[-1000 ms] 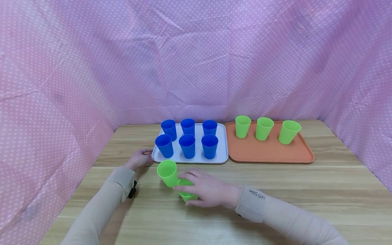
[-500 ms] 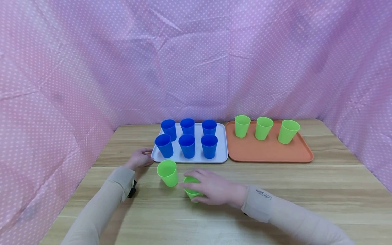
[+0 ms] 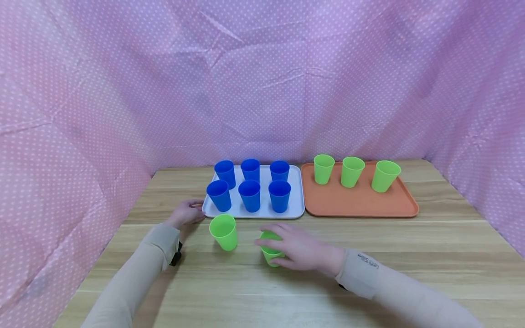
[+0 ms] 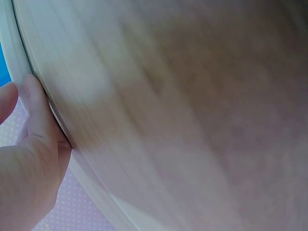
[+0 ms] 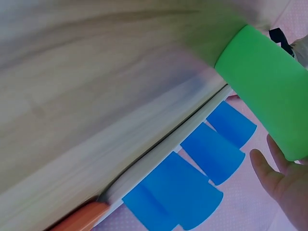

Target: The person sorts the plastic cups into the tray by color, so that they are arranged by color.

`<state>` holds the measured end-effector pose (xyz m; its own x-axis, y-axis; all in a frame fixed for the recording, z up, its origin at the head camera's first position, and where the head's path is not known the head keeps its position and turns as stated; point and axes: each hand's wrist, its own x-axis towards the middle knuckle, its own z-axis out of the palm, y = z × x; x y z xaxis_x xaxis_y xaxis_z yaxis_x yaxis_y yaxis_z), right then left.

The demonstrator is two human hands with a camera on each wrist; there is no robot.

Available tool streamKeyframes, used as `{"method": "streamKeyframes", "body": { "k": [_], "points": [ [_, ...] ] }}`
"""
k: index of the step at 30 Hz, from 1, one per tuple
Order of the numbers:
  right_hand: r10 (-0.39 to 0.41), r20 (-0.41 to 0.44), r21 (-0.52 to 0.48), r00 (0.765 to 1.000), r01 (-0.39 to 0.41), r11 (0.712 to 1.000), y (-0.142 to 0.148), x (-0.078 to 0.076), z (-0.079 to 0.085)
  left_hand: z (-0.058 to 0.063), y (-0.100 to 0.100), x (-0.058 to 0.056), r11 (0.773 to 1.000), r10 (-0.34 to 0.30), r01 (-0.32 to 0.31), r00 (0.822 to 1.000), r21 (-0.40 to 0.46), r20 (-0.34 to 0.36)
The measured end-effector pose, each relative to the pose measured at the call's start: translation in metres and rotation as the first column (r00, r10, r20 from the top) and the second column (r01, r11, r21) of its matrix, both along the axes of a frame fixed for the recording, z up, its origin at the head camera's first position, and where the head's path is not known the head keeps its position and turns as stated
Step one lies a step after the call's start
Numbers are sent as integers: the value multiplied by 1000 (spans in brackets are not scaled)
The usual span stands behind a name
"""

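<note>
In the head view my right hand (image 3: 301,248) grips a light green cup (image 3: 270,256) near its rim, with the fingers spread round it. The right wrist view shows a green cup (image 5: 269,91) large beside the fingers (image 5: 284,180); its far side is hidden. Whether the cup touches the table cannot be told. A second green cup (image 3: 225,234) stands upright on the table, left of the right hand. My left hand (image 3: 186,213) touches the left edge of the white tray (image 3: 265,214). Close up, its fingers (image 4: 38,103) lie along the tray rim (image 4: 21,62).
Several blue cups (image 3: 250,200) stand in two rows on the white tray. An orange tray (image 3: 361,205) adjoins it on the right, bearing a back row of three green cups (image 3: 352,175). A pink dotted cloth (image 3: 262,82) hangs behind the wooden table (image 3: 229,291).
My right hand has moved right with its green cup, widening the gap to the other green cup on the table. The left hand stays at the white tray's edge.
</note>
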<state>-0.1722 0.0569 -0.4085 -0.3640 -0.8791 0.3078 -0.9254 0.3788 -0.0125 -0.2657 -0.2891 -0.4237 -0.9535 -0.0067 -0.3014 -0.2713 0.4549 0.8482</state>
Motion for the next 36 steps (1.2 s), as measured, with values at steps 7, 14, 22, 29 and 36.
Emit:
{"method": "streamKeyframes", "body": {
  "k": [7,14,22,29,36],
  "points": [
    [-33,48,-12,998,34,999,15,3,1,-2,1,4,1000,12,-12,1000,1,5],
    [-76,65,-11,995,76,997,29,4,2,-3,3,7,1000,10,-10,1000,-23,6],
    [-77,45,-24,996,78,997,40,3,1,-4,4,13,999,13,-13,1000,-36,7],
    [-43,-7,-82,999,42,996,54,3,-1,-4,6,17,999,12,-13,1000,-32,-5],
    [-68,10,-76,998,68,995,66,2,-2,-3,9,19,999,24,-24,1000,26,-9]
  ]
}}
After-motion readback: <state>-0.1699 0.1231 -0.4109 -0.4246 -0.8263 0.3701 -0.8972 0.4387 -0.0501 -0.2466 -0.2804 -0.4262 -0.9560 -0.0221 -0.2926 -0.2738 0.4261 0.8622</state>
